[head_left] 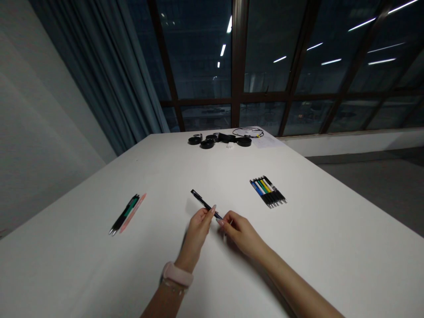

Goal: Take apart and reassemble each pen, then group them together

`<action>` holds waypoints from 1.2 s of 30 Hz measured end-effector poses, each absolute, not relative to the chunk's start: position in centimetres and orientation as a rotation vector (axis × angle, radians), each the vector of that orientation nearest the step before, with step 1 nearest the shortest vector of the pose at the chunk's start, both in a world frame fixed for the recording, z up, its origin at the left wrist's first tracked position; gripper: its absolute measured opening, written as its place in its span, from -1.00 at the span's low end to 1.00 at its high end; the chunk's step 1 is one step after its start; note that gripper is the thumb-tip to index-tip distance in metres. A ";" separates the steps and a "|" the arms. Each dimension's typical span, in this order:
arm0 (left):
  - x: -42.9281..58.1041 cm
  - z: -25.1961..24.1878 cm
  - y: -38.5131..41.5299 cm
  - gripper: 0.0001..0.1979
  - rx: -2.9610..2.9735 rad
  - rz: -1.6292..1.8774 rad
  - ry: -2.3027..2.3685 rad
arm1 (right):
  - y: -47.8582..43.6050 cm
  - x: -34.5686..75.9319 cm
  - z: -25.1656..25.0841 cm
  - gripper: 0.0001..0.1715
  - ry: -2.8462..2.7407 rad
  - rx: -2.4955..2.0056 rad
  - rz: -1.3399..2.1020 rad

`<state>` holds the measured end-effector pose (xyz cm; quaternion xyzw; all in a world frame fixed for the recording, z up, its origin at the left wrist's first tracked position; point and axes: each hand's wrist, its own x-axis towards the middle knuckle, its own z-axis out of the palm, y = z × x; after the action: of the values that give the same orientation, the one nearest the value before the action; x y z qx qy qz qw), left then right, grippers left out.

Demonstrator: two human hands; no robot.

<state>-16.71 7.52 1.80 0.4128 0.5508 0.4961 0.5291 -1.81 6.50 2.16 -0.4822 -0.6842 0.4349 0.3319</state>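
A dark pen [200, 198] is held slantwise above the white table, its far end pointing up and to the left. My left hand [199, 223] pinches it near the middle between thumb and fingers. At its lower right end, my right hand [239, 227] closes on it with thumb and fingertips; that end is partly hidden by the fingers. To the right lies a neat row of several pens [267, 192] with blue, white, green, yellow and black barrels. On the left, a small group holds dark and green pens [125, 214] beside a pink pen [133, 213].
Toward the far edge of the white table [165, 168] sit several round black objects [207, 144], a looped black cable [248, 132] and papers [267, 141]. Behind the table are dark windows [202, 48] and a blue curtain [109, 66]. The table's right edge drops to the floor.
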 end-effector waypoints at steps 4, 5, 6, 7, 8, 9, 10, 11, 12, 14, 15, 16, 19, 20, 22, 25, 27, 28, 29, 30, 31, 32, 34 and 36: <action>-16.6 2.0 7.4 -0.45 0.968 1.190 1.305 | 6.4 -1.8 2.1 -0.76 -1.755 -1.274 1.129; -16.6 2.1 7.4 -0.45 0.971 1.194 1.306 | 6.4 -1.8 2.1 -0.75 -1.758 -1.264 1.156; -16.6 2.1 7.4 -0.45 0.975 1.196 1.305 | 6.4 -1.9 2.1 -0.74 -1.758 -1.252 1.195; -16.6 2.1 7.4 -0.45 0.977 1.197 1.303 | 6.4 -2.0 2.1 -0.69 -1.752 -1.237 1.236; -16.6 2.1 7.4 -0.46 0.978 1.195 1.301 | 6.4 -2.0 1.9 -0.62 -1.744 -1.220 1.277; -16.6 2.0 7.4 -0.46 0.979 1.194 1.298 | 6.5 -2.1 1.8 -0.55 -1.732 -1.202 1.311; -16.6 2.0 7.4 -0.46 0.980 1.194 1.296 | 6.5 -2.2 1.6 -0.53 -1.712 -1.186 1.337; -16.6 1.9 7.4 -0.46 0.980 1.197 1.296 | 6.6 -2.2 1.4 -0.55 -1.685 -1.174 1.354; -16.6 1.8 7.5 -0.46 0.980 1.200 1.294 | 6.7 -2.3 1.1 -0.61 -1.654 -1.169 1.362; -16.6 1.7 7.5 -0.46 0.974 1.206 1.286 | 6.8 -2.3 0.7 -0.70 -1.598 -1.170 1.353; -16.6 1.7 7.6 -0.46 0.969 1.210 1.278 | 6.8 -2.3 0.6 -0.70 -1.580 -1.175 1.335; -16.6 1.7 7.6 -0.46 0.964 1.216 1.270 | 6.8 -2.3 0.5 -0.70 -1.572 -1.177 1.320; -16.6 1.9 7.5 -0.46 0.955 1.225 1.268 | 6.8 -2.3 0.8 -0.66 -1.587 -1.161 1.343; -16.5 2.0 7.5 -0.47 0.953 1.224 1.273 | 6.8 -2.3 0.9 -0.61 -1.596 -1.154 1.363; -16.6 2.0 7.5 -0.47 0.948 1.224 1.278 | 6.8 -2.3 1.1 -0.50 -1.604 -1.147 1.387; -16.7 1.7 7.5 -0.47 0.946 1.239 1.278 | 6.8 -2.3 0.9 -0.57 -1.552 -1.140 1.387; -16.7 1.6 7.5 -0.47 0.947 1.246 1.282 | 6.8 -2.4 0.7 -0.62 -1.497 -1.127 1.390; -16.7 1.6 7.5 -0.47 0.946 1.249 1.284 | 6.8 -2.5 0.6 -0.62 -1.477 -1.119 1.399; -16.6 1.7 7.5 -0.48 0.945 1.250 1.285 | 6.8 -2.5 0.6 -0.60 -1.462 -1.111 1.416; -16.6 1.8 7.4 -0.48 0.947 1.252 1.283 | 6.8 -2.6 0.5 -0.58 -1.448 -1.100 1.436; -16.5 1.9 7.3 -0.49 0.951 1.255 1.281 | 6.9 -2.7 0.6 -0.55 -1.436 -1.085 1.459; -16.4 2.1 7.3 -0.49 0.957 1.258 1.277 | 6.9 -2.8 0.6 -0.51 -1.420 -1.065 1.485; -16.3 2.3 7.3 -0.49 0.967 1.261 1.268 | 7.1 -3.0 0.6 -0.45 -1.367 -1.022 1.531; -16.3 2.2 7.4 -0.48 0.965 1.254 1.264 | 7.3 -3.0 0.5 -0.40 -1.299 -0.983 1.559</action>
<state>-16.31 7.36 2.24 0.4041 0.5293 0.5254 0.5296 -3.04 7.34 0.55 -0.3937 -0.5204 0.6246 0.4292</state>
